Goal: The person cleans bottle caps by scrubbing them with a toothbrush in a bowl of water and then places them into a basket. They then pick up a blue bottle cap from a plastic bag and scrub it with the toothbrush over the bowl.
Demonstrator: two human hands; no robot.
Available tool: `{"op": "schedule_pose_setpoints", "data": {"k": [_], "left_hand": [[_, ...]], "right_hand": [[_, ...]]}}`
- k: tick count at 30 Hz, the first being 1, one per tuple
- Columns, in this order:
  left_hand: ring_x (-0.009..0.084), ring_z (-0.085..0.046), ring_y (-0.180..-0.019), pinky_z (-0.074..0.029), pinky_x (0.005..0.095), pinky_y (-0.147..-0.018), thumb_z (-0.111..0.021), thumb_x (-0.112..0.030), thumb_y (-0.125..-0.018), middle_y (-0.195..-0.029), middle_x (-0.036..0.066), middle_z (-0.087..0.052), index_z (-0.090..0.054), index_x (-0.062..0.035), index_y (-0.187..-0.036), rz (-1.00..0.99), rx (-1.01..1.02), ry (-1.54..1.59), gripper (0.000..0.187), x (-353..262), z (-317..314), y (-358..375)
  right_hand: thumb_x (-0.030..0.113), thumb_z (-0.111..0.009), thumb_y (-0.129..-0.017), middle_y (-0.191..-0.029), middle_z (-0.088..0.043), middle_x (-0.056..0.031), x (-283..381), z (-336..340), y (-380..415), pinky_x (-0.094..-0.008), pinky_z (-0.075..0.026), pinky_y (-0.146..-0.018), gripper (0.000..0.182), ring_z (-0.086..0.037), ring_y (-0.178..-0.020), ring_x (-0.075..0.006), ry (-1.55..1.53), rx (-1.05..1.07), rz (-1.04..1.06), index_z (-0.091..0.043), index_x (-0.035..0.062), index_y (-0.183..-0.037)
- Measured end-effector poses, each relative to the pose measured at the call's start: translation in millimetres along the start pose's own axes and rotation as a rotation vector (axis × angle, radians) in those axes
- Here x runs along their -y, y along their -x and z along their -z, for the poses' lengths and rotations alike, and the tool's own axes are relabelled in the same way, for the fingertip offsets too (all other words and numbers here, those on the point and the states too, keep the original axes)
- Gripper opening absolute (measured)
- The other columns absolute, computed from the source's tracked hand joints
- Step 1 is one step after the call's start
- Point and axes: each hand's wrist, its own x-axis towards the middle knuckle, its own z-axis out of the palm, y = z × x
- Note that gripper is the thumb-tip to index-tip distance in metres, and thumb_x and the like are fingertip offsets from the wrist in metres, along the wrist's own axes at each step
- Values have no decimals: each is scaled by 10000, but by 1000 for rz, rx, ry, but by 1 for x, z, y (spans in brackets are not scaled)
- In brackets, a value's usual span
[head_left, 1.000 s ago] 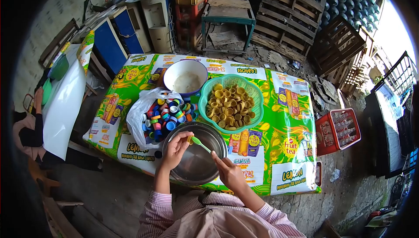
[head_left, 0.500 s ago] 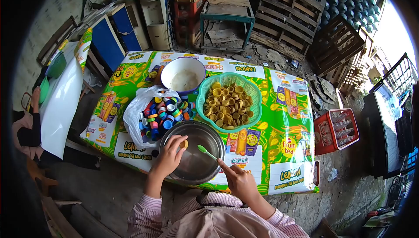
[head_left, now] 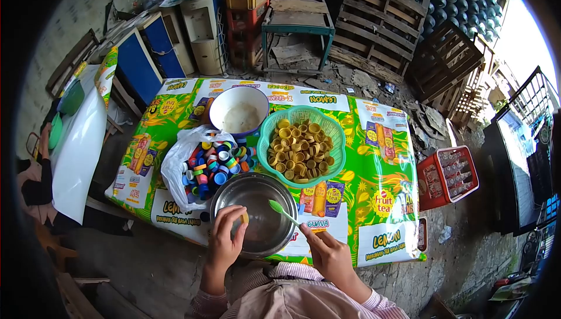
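Observation:
My left hand [head_left: 225,238] pinches a tan bottle cap [head_left: 244,218] between thumb and fingers, over the left side of a steel bowl [head_left: 266,231]. A green toothbrush [head_left: 284,211] is gripped by its handle in my right hand [head_left: 328,254], at the bowl's right edge. Its bristle head points toward the cap but stays apart from it. Behind the bowl, a mint-green basket [head_left: 340,158] holds many tan caps [head_left: 299,149]. Left of it, a white plastic bag [head_left: 174,164] lies open around many coloured caps [head_left: 219,164].
A white enamel basin [head_left: 239,108] with a dark blue rim stands behind the bag. The table has a printed green cover [head_left: 374,173]. A red crate [head_left: 447,178] of bottles is on the floor at right. Another person's arm [head_left: 44,161] shows at far left.
My left hand has shifted slightly right and down with the cap. My right hand and the toothbrush have moved slightly right and down. The view has tilted a little.

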Motion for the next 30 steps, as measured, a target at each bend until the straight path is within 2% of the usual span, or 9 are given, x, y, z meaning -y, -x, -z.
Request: {"op": "schedule_pose_setpoints", "data": {"k": [3, 5, 12, 14, 20, 22, 25, 29, 30], "left_hand": [[345, -544, -961, -459, 383, -811, -577, -41, -829, -1042, 162, -522, -534, -12, -1103, 28, 59, -8, 279, 32, -23, 10], [324, -542, -965, -454, 382, -822, -578, -56, -836, -1053, 158, -525, -530, -16, -1116, 155, 326, -30, 286, 63, -43, 26], [316, -545, -940, -452, 377, -810, -598, -39, -815, -1035, 147, -529, -539, -28, -1101, -23, -91, 15, 293, 20, -17, 16], [324, -540, -936, -457, 385, -788, -590, -23, -814, -1005, 151, -521, -535, -22, -1079, 215, 365, -62, 271, 54, -38, 33], [325, -541, -949, -458, 378, -798, -572, -49, -829, -1034, 140, -505, -518, -9, -1049, 268, 251, 59, 230, 50, -37, 36], [330, -542, -942, -458, 379, -805, -568, -42, -827, -1035, 146, -502, -519, -18, -1087, 280, 276, -23, 266, 53, -36, 33], [260, -561, -932, -490, 324, -824, -554, -52, -858, -1049, 134, -491, -506, -45, -1208, 376, 178, 208, 353, 37, -37, 17], [163, -553, -967, -474, 258, -878, -535, -65, -892, -1054, 68, -487, -503, -28, -1174, 321, 201, 605, 286, 38, -76, -31], [148, -547, -979, -467, 254, -885, -531, -73, -898, -1079, 62, -484, -494, -22, -1169, 313, 212, 696, 278, 44, -93, -46]], "right_hand": [[55, -575, -772, -728, -554, -13, -8, -16, -2, -339, -446, -397, 600, -552, -464, -203, -101, -150, 61, -450, 246, -1327], [51, -585, -763, -727, -555, -8, -27, -47, 1, -328, -446, -400, 587, -546, -463, -194, 180, 166, -36, -477, 242, -1308], [83, -579, -810, -699, -543, -36, -8, -13, -6, -347, -445, -414, 537, -538, -467, -218, -140, -94, 40, -454, 194, -1321], [96, -551, -831, -702, -544, -61, -30, -49, -3, -375, -451, -429, 499, -547, -481, -252, -9, 98, -80, -453, 166, -1315], [82, -522, -851, -719, -535, -77, -36, -46, 12, -398, -457, -441, 465, -554, -494, -263, -183, 21, 14, -453, 145, -1306], [71, -546, -841, -741, -558, -82, -42, -45, 10, -390, -466, -458, 465, -566, -512, -260, 1, 179, -23, -462, 130, -1295], [41, -547, -838, -881, -618, -156, -40, -28, 16, -379, -493, -512, 487, -612, -616, -301, -256, -54, -24, -414, 55, -1306], [-42, -531, -822, -902, -610, -239, -47, -3, 15, -373, -487, -550, 508, -618, -644, -330, -401, -128, -198, -388, 7, -1307], [-30, -488, -849, -654, -526, -124, -54, -4, 17, -291, -331, -432, 460, -426, -468, -169, -366, -199, -129, -389, -29, -1299]]}}
